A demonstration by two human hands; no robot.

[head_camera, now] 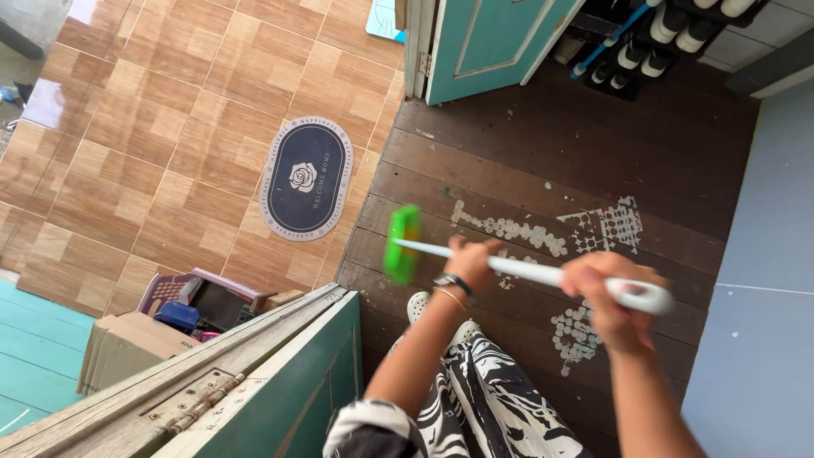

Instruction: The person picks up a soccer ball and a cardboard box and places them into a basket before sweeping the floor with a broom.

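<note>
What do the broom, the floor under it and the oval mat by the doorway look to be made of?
Broom: bright green head and smooth white handle, probably plastic, with a glossy handle end; motion blur hides the bristles. Both hands grip it, left hand lower, right hand near the top. Plank floor: dark wood, matte, worn, flecked with pale spots. Oval mat: dark, flat, possibly rubber or printed fabric.

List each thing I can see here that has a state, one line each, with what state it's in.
Broom: green head down on the dark wood floor.
Left hand: gripping the white handle midway.
Right hand: gripping the handle's top end.
Teal door: open.
Oval mat: flat on tiles.
</note>
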